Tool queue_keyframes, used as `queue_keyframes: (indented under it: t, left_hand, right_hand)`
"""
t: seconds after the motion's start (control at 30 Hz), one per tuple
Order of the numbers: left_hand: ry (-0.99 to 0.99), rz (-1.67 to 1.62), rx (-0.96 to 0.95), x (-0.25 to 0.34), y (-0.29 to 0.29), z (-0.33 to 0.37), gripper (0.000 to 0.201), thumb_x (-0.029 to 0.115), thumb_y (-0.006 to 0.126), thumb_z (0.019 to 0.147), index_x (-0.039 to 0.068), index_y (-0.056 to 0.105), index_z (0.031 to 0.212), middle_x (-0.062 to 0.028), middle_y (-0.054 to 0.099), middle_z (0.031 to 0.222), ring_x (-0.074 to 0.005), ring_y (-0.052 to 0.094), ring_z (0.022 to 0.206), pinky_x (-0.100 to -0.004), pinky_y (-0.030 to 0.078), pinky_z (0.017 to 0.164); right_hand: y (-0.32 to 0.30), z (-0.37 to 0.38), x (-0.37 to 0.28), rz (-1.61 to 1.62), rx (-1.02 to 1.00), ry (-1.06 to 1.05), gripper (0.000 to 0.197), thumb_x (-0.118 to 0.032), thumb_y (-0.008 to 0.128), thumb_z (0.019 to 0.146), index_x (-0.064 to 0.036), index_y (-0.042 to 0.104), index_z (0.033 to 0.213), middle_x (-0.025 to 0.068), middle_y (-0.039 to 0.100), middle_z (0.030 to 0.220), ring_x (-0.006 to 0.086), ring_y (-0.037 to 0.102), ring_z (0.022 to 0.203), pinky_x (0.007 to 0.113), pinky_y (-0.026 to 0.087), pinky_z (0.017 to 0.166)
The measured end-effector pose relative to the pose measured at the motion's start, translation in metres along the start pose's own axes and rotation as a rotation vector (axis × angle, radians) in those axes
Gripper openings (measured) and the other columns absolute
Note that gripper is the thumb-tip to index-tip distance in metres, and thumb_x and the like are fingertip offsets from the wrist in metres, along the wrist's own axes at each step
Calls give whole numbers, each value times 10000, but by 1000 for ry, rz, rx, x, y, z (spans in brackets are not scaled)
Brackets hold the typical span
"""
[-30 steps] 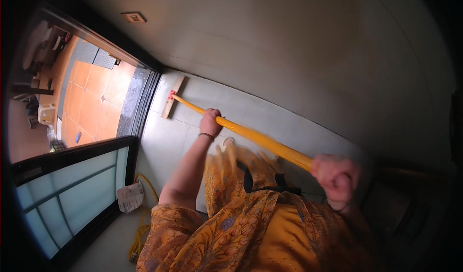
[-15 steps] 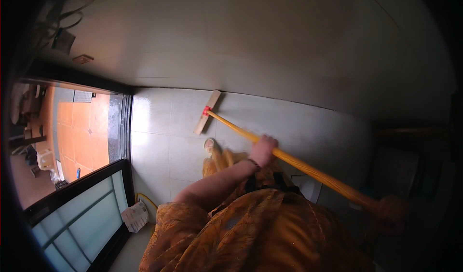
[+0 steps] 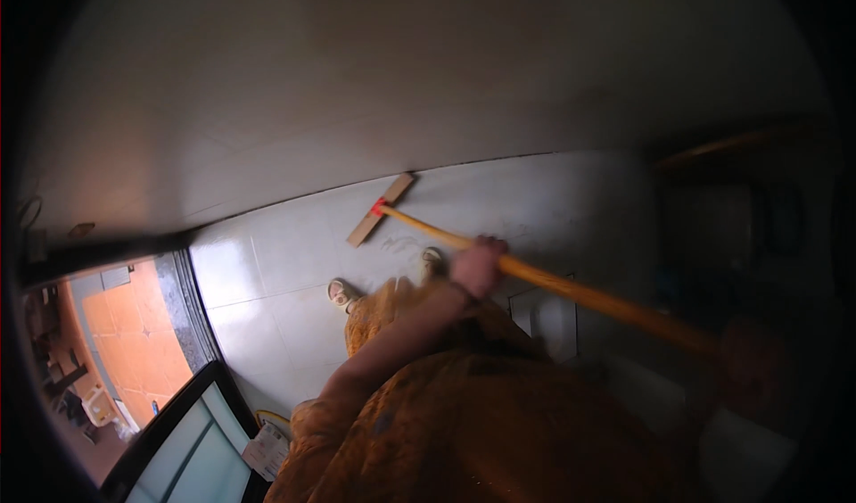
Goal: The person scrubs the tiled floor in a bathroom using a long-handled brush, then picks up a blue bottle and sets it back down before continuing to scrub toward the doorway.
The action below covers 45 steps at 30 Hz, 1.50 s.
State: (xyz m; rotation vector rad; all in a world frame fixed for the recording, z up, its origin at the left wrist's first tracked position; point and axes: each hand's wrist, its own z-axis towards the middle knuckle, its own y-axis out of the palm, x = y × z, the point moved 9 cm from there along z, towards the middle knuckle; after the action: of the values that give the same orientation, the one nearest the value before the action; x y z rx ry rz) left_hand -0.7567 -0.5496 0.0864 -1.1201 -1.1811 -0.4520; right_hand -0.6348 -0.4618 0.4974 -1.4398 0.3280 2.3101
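A long push broom (image 3: 606,311) slants across the view, its yellow wooden handle running from the dark right side to a flat wooden head (image 3: 382,210) with a red socket. That head lies on the pale tiled floor with one end close to the wall; any bristles under it are hidden. My left hand (image 3: 480,265), with a dark band at the wrist, wraps around the middle of the handle. In the shadow at the right, my right hand (image 3: 752,365) is closed at the handle's upper end, its fingers dim.
A pale wall (image 3: 401,84) rises beyond the floor (image 3: 294,262). My sandalled feet (image 3: 341,294) stand just behind the broom head. On the left, a doorway opens onto orange tiles (image 3: 134,325), beside a dark-framed frosted glass door (image 3: 187,441). A pale squat pan (image 3: 546,320) lies right of my legs.
My view has turned, so the doorway sits lower and the wall line tilts. Both feet now show, with one further right. Both hands keep their hold on the broom.
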Motion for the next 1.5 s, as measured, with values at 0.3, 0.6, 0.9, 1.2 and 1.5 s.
queue_keyframes:
  t: [0.3,0.6,0.9,1.2,1.5]
  left_hand:
    - [-144,68,378,-120,-122,-115,195,83,695,704,72,501,703,-112,542,719,-328,529,749,-426,430,637]
    - [-340,338,115,-205,-152,-168,191,118,767,650,94,651,801,-90,644,841,-296,612,821,-370,504,760]
    - [-177,-38,-10,-67,-6,-69,220,203,736,698,60,606,804,-137,627,817,-336,603,838,-413,505,721]
    - [-279,-116,311,-71,-44,-117,156,146,685,715,44,595,790,-142,605,776,-349,580,817,-402,489,740]
    - [-739,163,330,-214,-114,-328,72,96,693,689,67,636,722,-119,639,798,-307,614,810,-349,502,750]
  right_hand:
    - [118,11,82,556,-681,132,173,-237,565,919,-84,610,987,73,610,857,214,600,769,405,519,751]
    - [151,-26,181,473,-620,160,180,-58,465,784,-45,628,710,58,599,636,236,561,561,370,496,589]
    - [-9,32,75,465,-635,124,322,-440,558,874,-140,534,760,-20,501,595,144,495,530,320,456,581]
    - [90,17,73,-662,-902,-243,198,-211,468,908,-80,569,799,62,564,698,163,547,617,335,492,651]
    - [237,-39,184,496,-769,569,175,40,394,793,-10,553,739,15,463,511,155,414,450,332,445,555]
